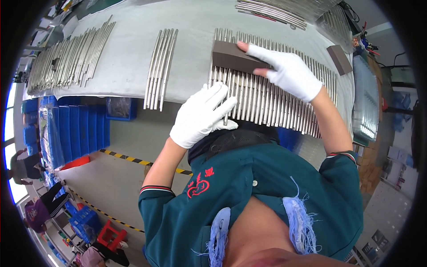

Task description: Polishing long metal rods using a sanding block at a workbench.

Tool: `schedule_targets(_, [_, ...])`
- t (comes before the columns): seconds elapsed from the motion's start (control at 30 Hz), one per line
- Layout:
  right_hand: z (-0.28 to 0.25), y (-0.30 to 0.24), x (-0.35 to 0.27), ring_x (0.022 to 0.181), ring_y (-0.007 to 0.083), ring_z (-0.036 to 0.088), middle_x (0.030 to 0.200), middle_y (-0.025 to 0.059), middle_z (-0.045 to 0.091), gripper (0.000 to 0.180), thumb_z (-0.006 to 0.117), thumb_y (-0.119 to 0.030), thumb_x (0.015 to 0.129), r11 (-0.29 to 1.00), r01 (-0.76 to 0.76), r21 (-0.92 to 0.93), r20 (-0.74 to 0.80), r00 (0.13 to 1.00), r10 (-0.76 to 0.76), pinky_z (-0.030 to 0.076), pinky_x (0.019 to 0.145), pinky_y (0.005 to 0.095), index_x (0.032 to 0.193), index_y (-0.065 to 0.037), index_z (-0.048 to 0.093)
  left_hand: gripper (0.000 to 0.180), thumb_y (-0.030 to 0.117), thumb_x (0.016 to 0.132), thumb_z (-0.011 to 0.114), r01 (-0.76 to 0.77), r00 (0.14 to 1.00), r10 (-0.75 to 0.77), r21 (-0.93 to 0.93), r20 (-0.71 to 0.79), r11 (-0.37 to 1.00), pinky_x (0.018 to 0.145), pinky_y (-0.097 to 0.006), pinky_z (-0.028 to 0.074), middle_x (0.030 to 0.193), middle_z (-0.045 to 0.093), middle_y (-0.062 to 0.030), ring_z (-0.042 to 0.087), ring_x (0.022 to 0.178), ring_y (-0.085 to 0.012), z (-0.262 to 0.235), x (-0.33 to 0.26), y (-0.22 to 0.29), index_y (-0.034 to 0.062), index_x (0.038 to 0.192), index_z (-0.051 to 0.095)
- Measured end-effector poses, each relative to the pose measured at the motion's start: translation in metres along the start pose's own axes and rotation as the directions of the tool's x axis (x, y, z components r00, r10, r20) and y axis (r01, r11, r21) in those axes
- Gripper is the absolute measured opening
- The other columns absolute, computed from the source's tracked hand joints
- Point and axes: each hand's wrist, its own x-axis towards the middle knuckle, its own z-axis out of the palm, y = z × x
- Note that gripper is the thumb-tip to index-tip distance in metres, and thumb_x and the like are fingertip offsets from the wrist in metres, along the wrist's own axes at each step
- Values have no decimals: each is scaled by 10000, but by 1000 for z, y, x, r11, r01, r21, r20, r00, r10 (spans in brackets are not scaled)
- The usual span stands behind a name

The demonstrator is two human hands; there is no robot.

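My right hand (291,73), in a white glove with bare fingertips showing, grips a dark brown rectangular block (233,57). One fingertip lies on the block's top and another against its near side. The block rests across a row of slim silver metal rods (275,100) laid side by side. At the left end of this row is my left hand (200,113), also white-gloved. Its fingers and thumb close around the near end of a metal rod (226,116), which sticks out past the table edge. Part of that rod is hidden by the fingers.
Left of the row lies a small group of rods (159,66), and a larger bunch (73,58) is farther left. A second brown block (340,59) sits at the right, near clear plastic trays (365,98). Blue bins (82,131) stand below the table (126,53).
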Motion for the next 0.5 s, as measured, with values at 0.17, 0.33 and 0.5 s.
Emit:
schedule_targets(0.17, [-10,9,1,1224,271,666,1412,103,635,673,701,-89,938,998,6,62,30,1000,-8,508,1020,327,1537,-300,479,666,525,758,745,24,1000,-24,-5,-19,1000,1027,-465,512,1268,631,-153,607,1221,-340,8,-4,0,84,1248,649])
schedule_targets(0.33, [-18,9,0,1111,369,683,1322,125,673,662,695,-185,951,999,5,-53,19,1000,-4,556,931,376,1530,-399,453,659,538,744,741,25,999,-25,12,-47,1000,982,-416,533,1266,646,-130,629,1200,-319,3,-2,4,115,1242,652])
schedule_targets(0.5, [-3,21,9,1111,360,687,1322,118,674,664,678,-144,961,993,111,-36,-44,993,-113,546,938,375,1532,-398,452,674,498,731,766,22,999,-23,-14,-37,1000,1015,-428,522,1263,637,-139,617,1209,-324,7,-2,1,109,1265,634])
